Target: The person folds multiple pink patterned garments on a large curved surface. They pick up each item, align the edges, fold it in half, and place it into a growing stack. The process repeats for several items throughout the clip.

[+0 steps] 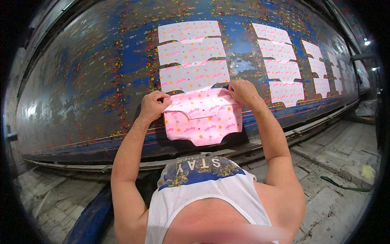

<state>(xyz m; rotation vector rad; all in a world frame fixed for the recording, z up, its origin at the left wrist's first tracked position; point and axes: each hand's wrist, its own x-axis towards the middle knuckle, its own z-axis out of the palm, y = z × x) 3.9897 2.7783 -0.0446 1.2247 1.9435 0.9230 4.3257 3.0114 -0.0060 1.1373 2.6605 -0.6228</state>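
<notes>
My left hand [154,105] pinches the upper left corner of a pink cut fabric panel [198,105] between thumb and fingers. The right hand [244,94] grips the same panel near its upper right corner. Hearts, small flowers and pink lettering are printed on it. Beneath it, at the table's near edge, lies a larger-looking pink panel [204,129] with the same print and curved cutouts along its bottom; its left edge appears layered. Just beyond my hands, a column of paler printed panels [194,76] lies flat, and the held panel meets the lowest one.
A long, paint-speckled blue and grey table [91,91] stretches left and right. More columns of printed panels [285,73] lie flat towards the right. A rail [170,163] runs along the near side. Below is a worn floor [332,158] with a dark strip [344,185].
</notes>
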